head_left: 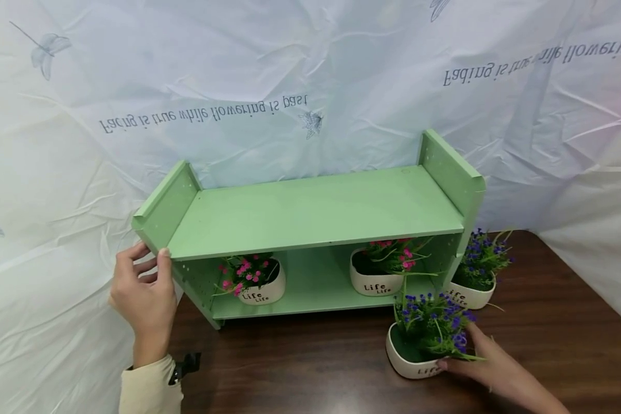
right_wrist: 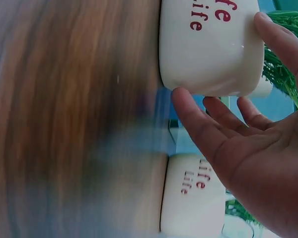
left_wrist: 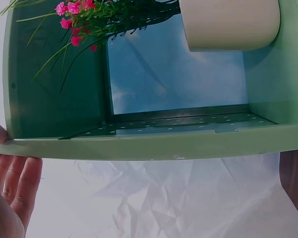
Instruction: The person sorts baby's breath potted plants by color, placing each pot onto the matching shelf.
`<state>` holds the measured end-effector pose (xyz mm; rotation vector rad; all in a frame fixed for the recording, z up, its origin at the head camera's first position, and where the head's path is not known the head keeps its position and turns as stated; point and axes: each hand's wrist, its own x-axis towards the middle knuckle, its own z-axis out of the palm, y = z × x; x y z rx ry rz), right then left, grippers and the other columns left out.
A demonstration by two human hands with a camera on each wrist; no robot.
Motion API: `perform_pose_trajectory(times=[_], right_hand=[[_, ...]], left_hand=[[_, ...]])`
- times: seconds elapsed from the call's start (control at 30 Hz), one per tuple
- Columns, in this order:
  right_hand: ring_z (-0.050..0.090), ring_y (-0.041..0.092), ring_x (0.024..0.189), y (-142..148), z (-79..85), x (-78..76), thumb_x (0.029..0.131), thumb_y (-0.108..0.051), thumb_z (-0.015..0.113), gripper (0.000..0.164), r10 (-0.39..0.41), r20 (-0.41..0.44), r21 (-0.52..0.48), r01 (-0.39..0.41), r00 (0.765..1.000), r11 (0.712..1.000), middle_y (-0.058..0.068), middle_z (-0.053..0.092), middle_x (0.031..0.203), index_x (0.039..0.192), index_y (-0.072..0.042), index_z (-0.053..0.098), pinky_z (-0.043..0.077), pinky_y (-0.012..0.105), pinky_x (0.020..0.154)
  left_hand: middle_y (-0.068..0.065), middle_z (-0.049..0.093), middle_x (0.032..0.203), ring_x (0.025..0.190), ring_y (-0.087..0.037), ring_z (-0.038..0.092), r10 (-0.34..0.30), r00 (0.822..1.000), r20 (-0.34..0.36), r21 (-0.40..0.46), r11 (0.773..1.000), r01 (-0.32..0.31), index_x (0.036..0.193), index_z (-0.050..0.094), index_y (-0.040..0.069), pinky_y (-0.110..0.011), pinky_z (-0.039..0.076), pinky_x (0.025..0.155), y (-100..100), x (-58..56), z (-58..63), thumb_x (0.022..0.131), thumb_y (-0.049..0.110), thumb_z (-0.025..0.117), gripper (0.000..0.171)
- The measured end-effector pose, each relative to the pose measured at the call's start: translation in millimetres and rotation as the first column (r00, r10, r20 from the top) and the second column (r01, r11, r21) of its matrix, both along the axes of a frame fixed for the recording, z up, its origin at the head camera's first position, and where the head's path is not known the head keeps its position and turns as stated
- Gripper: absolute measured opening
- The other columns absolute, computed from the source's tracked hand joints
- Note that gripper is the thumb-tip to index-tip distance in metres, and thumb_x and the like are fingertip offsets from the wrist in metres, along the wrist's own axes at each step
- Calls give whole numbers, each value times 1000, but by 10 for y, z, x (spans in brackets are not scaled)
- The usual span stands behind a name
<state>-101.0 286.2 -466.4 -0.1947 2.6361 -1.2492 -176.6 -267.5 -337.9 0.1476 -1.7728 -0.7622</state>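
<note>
A green two-tier shelf stands on the table. My left hand grips the front edge of its left side panel, thumb on one face and fingers on the other, also seen in the left wrist view. In front of the shelf's right end, my right hand holds a white "Life" flower pot with purple-blue flowers, thumb at the front rim and fingers around the right end. Inside the lower tier sit two white pots with pink flowers, one at left and one at right.
Another purple-flowered white pot stands against the shelf's right side. Dark brown wood makes up the table. White printed cloth hangs behind and at both sides, close to the shelf's back.
</note>
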Motion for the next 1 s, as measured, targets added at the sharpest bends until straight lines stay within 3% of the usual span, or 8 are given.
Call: perform_pose_trajectory(times=[0.07,0.1,0.17,0.33,0.57,0.77,1.0], right_hand=[[42,52,131,-58,7,15,88,-36,75,100,2,-16,0,-2,1000,1000,39,39,144,151,12,15,48,45,99],[45,46,130,-87,12,21,89,-37,74,98,13,-17,-4,-13,1000,1000,36,40,145,152,9,16,52,36,92],[49,28,130,-143,16,32,89,-34,74,91,43,-34,-64,-45,999,997,29,43,146,153,2,19,51,25,89],[49,-4,118,-298,23,51,90,-28,74,76,105,-76,-150,-116,992,982,18,48,143,150,-10,31,51,22,89],[55,6,118,-551,25,9,86,-35,78,79,147,-128,-119,-162,981,980,14,54,138,148,-9,37,52,26,92],[55,10,121,-723,-1,-27,83,-44,78,81,163,-159,-85,-178,974,980,8,55,140,148,-15,39,52,28,95],[54,20,125,-875,-28,-42,80,-52,78,87,141,-184,-45,-152,973,987,4,52,142,148,-16,39,50,33,100]], left_hand=[[2,74,107,77,22,56,-3,1000,-2,2,1000,3,114,69,4,1,43,67,-2,-3,2,88,24,73,33],[2,73,107,77,21,57,-7,1000,-3,6,1000,7,114,69,4,1,44,67,-3,-2,1,89,25,73,33],[2,73,107,77,20,57,-9,1000,-4,8,1000,9,114,69,6,1,44,67,-8,1,-4,89,25,72,31],[2,73,108,77,20,58,-10,1000,-3,6,1000,10,114,70,8,0,45,67,-21,8,-12,90,26,72,31],[1,73,108,77,20,57,-13,1000,0,0,1000,13,114,69,3,1,44,67,-10,-9,-10,89,26,72,33],[0,74,107,76,20,57,-18,1000,-9,9,1000,19,113,69,2,1,44,66,-9,-4,-14,88,23,73,33],[0,73,108,76,21,57,-18,1000,-4,7,1000,18,113,69,2,1,45,66,-9,-8,-12,89,24,72,33]])
